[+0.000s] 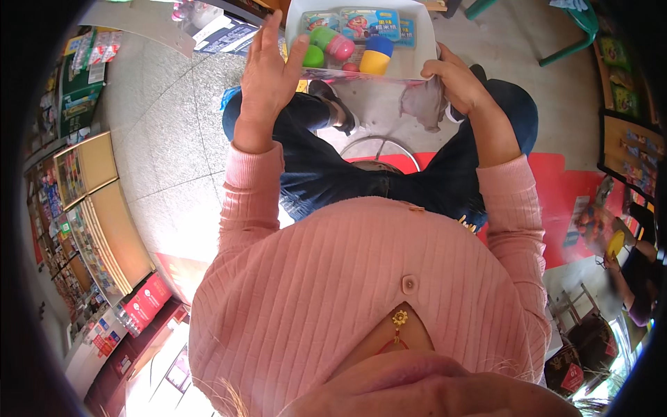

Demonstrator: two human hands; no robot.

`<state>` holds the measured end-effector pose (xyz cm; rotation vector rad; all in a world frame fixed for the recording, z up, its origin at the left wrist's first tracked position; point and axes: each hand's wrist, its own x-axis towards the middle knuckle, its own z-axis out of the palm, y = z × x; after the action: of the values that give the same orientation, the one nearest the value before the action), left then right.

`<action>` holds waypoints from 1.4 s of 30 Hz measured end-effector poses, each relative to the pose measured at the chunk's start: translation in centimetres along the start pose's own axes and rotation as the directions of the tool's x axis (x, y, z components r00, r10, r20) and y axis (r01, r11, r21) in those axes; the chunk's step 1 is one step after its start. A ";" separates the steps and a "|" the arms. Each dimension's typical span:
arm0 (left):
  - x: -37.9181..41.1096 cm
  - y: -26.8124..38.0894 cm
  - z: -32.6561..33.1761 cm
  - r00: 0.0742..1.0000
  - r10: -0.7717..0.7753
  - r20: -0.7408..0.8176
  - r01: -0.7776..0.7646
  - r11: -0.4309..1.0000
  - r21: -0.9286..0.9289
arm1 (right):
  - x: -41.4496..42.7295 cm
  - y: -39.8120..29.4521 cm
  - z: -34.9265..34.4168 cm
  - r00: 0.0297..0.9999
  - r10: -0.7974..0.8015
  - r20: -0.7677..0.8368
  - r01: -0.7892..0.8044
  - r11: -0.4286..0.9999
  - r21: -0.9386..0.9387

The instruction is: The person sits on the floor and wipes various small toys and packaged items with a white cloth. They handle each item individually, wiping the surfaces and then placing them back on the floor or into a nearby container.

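Before me is a white open box point(428, 36). Inside lie flat clear packs with blue cartoon labels point(370, 25), a green-and-pink plastic capsule point(332, 44), a blue-and-yellow plastic capsule point(376, 55), a green ball-shaped piece point(313, 56) and a small pink-red piece point(350, 67). My right hand point(458, 78) grips the box's near right corner, thumb on the rim and fingers outside. My left hand point(273, 68) is raised at the near left corner, fingers extended and thumb apart. It overlaps the box's edge in view; whether it touches is unclear.
Below the box are dark shoes point(333, 104) and a grey cloth point(423, 101). A green plastic stool point(568, 47) stands at upper right. Goods shelves point(78, 172) line the left. A red sheet point(552, 208) lies to the right, beyond which another person holds a yellow object point(616, 243).
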<state>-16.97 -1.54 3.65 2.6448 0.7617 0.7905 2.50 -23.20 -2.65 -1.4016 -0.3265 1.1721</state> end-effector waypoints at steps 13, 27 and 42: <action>3.9 0.8 0.0 0.548 0.346 0.761 -0.336 0.925 -0.179 | 0.6 0.3 -0.2 0.990 -0.142 -0.023 0.141 0.989 -0.051; 0.8 2.0 0.0 0.404 0.098 0.909 -0.132 0.990 -0.048 | 0.8 1.6 -0.9 0.987 -0.050 0.151 0.061 0.996 -0.072; 0.6 1.3 -0.5 0.277 0.236 0.931 0.014 0.968 -0.249 | 1.6 2.2 -1.5 0.996 -0.088 0.020 0.090 0.992 -0.086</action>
<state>-16.29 -2.18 4.78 2.3177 0.0867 -0.7596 3.41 -23.38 -5.60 -1.4392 -0.4519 1.1077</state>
